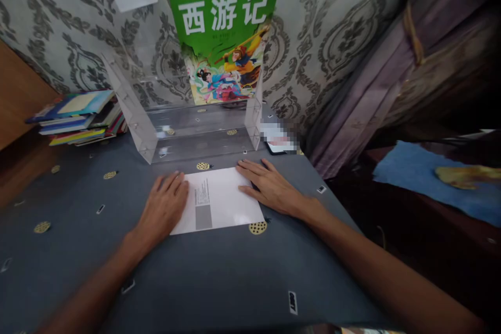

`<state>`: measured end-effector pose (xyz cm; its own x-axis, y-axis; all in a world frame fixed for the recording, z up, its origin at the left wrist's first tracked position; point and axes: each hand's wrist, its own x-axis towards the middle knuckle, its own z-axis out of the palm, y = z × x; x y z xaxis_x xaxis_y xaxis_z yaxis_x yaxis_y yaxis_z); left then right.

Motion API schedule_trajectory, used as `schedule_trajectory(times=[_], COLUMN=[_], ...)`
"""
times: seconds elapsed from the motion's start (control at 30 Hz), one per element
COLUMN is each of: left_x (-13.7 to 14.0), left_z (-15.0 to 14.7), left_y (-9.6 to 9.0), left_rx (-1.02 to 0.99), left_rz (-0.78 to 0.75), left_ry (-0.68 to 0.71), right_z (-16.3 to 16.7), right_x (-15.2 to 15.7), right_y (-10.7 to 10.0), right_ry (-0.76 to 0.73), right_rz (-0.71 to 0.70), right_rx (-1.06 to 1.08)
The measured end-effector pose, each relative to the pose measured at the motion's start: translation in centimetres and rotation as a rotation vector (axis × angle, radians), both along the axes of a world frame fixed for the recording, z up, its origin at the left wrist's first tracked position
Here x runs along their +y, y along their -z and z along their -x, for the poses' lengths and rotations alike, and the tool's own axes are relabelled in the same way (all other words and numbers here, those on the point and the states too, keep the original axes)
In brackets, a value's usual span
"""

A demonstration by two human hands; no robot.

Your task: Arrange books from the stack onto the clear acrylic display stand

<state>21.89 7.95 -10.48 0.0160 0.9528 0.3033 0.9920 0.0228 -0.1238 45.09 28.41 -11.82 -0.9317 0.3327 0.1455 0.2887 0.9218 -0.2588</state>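
A white glossy sheet or thin book [230,198] lies flat on the dark cloth, with small print and a grey square on its left part. The fingers of my left hand [166,201] rest along its left edge, stretched out and somewhat curved. My right hand [270,185] lies over its upper right side, with thumb and fingers apart. Neither hand is closed round anything. Whether the white item has pages cannot be made out. Behind it stands a clear acrylic rack [199,138]. An illustrated green book [225,15] with large white characters stands upright at the rack.
A stack of books [80,115] sits at the back left of the table [203,276]. Right of the rack lies a phone-like dark-edged object [279,143], partly blurred out. A purple curtain [364,73] hangs beyond the table's right edge, near a blue cloth [415,177].
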Motion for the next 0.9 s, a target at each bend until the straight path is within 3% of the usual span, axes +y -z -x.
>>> schedule_trajectory(times=[0.13,0.27,0.43,0.73,0.9], left_x=[-0.7,-0.7,-0.5,-0.3,-0.5], left_z=[-3.2,-4.8,-4.5,-4.9,-6.0], left_y=[-0.5,0.2,0.6,-3.4,-3.6], left_rx=[-0.02,0.023,0.093,0.032,0.032], left_rz=[0.089,0.137,0.166,0.441,0.514], left_ry=[0.193,0.214,0.252,0.297,0.294], right_z=[0.1,0.1,0.0,0.0,-0.1], right_x=[-0.3,-0.3,-0.1,-0.4,-0.5], right_y=[0.1,0.2,0.4,-0.2,-0.6], right_ry=[0.003,0.002,0.001,0.016,0.018], right_rz=[-0.011,-0.012,0.001,0.031,0.044], right_rx=[-0.002,0.019,0.035,0.053,0.051])
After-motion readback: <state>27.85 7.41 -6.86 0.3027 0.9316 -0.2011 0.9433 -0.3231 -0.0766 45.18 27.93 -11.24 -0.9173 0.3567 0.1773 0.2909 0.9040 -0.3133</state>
